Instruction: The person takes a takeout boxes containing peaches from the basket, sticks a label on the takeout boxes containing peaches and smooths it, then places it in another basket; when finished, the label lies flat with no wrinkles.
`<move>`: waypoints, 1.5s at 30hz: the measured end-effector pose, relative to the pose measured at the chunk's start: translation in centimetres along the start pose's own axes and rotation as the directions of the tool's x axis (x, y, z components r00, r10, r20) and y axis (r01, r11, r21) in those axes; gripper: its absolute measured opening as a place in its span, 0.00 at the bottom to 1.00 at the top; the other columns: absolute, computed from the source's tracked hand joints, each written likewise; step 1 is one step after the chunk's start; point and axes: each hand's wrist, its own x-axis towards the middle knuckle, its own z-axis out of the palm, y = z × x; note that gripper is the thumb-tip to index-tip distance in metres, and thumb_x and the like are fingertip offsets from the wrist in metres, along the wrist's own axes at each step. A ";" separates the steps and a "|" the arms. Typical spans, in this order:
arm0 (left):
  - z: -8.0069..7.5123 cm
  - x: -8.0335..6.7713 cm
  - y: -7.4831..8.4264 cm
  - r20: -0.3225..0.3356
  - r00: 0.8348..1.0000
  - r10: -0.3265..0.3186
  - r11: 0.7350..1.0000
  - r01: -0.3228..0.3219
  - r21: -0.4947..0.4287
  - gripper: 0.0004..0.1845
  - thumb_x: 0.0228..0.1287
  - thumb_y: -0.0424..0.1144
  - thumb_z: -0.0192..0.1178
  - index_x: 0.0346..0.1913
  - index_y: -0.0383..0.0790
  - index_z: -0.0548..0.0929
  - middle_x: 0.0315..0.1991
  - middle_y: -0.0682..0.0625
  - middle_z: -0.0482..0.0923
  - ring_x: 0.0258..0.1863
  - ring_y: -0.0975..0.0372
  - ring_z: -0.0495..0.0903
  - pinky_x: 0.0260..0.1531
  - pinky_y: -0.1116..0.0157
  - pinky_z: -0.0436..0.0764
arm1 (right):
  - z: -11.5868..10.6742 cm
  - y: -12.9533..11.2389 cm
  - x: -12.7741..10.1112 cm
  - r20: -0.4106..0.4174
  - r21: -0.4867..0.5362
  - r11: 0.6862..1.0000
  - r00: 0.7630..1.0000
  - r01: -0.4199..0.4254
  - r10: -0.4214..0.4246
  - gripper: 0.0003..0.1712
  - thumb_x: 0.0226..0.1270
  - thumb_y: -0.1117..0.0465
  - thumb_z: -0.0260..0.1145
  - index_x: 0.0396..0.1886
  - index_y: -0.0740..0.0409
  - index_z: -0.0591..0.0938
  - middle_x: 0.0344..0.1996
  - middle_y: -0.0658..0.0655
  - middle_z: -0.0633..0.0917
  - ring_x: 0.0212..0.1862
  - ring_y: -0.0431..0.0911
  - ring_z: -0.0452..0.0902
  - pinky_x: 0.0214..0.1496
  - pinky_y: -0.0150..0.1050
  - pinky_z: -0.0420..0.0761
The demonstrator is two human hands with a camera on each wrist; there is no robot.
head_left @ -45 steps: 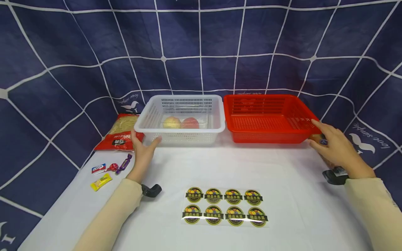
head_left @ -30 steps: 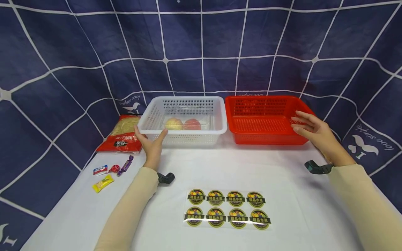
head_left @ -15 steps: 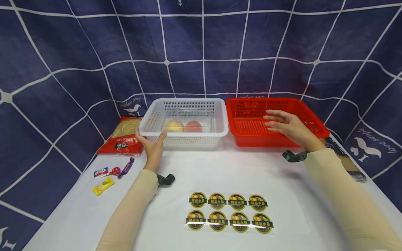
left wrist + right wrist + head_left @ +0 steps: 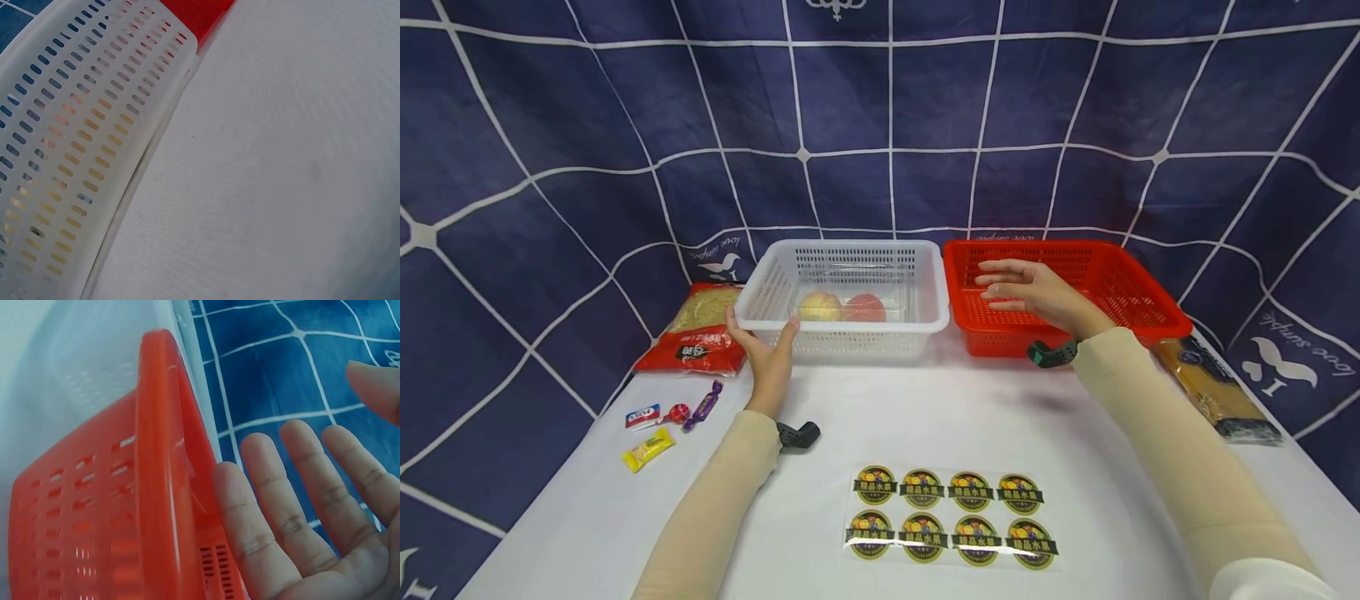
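Observation:
My left hand rests against the front-left corner of a white slotted basket, with thumb and fingers spread along its wall and rim. Inside lie a yellowish fruit and a red fruit in a clear box. The left wrist view shows only the white basket's wall and the white tabletop; the hand itself is hidden there. My right hand hovers over the left part of a red basket, fingers straight and holding nothing. Its open palm sits beside the red rim.
A red bag of noodles lies left of the white basket, with several wrapped sweets in front of it. A sheet of round stickers lies near the front edge. A dark-ended pack lies right of the red basket.
My right hand has travelled left from the red basket's right edge to above its left part, uncovering the pack on the right. The left hand has stayed at the white basket's corner.

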 end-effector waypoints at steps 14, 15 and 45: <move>-0.1 -0.1 0.2 -0.006 1.000 0.014 1.000 -0.014 -0.012 0.57 0.75 0.37 0.68 0.86 0.57 0.33 0.86 0.48 0.47 0.84 0.55 0.55 0.85 0.59 0.47 | 3.3 0.0 5.4 0.034 -0.016 0.998 0.998 -0.055 0.055 0.33 0.83 0.69 0.62 0.82 0.70 0.65 0.74 0.73 0.74 0.61 0.52 0.85 0.72 0.57 0.77; -0.1 -0.1 0.2 -0.009 1.000 0.016 1.000 -0.016 -0.012 0.57 0.75 0.37 0.68 0.86 0.57 0.33 0.86 0.48 0.48 0.84 0.55 0.55 0.85 0.59 0.47 | 3.5 -0.1 5.8 0.039 -0.024 0.998 0.998 -0.057 0.058 0.34 0.83 0.69 0.62 0.82 0.70 0.65 0.75 0.74 0.73 0.60 0.51 0.85 0.71 0.57 0.76; 0.0 -0.3 -0.4 -0.036 0.999 0.034 0.999 -0.034 -0.011 0.57 0.73 0.34 0.69 0.87 0.53 0.35 0.87 0.46 0.46 0.84 0.55 0.53 0.84 0.62 0.47 | 12.3 -0.7 12.4 -0.135 -0.093 0.928 0.928 -0.362 0.348 0.49 0.79 0.60 0.61 0.89 0.59 0.46 0.87 0.64 0.48 0.82 0.75 0.50 0.82 0.67 0.59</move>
